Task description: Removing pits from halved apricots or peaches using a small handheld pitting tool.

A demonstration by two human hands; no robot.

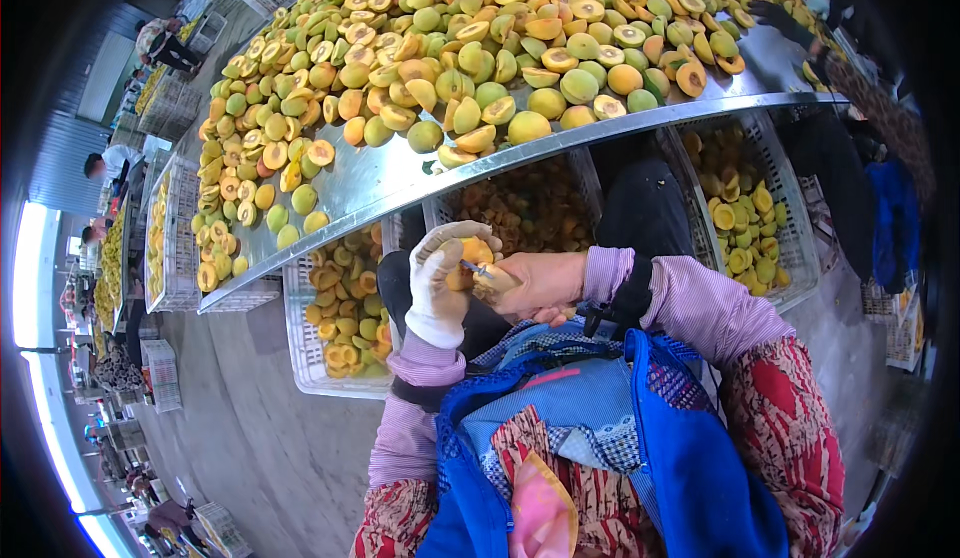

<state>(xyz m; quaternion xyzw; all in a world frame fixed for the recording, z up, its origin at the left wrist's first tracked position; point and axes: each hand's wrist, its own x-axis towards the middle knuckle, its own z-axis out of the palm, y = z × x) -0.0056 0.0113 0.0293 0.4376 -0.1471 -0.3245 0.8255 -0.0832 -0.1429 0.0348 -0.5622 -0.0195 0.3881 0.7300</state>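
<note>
My left hand [439, 280], in a white work glove with stained fingers, grips a yellow-orange stone fruit [477, 249]. My bare right hand [536, 284] is closed around a small pitting tool, whose metal tip [474, 267] lies against that fruit. Most of the tool's handle is hidden by my fingers. Both hands are together above my lap, just short of the metal table's front rim [525, 145]. Beyond them, a heap of halved and whole apricots or peaches [450, 55] covers much of the table, many halves showing their stones.
Below the table edge stand a white crate of pitted halves [341, 318], a crate of darker scraps [525, 205] and another crate of halves [750, 220]. At the upper right a co-worker's dark-gloved hand [780, 21] reaches toward the heap. More crates [169, 235] stand at the left.
</note>
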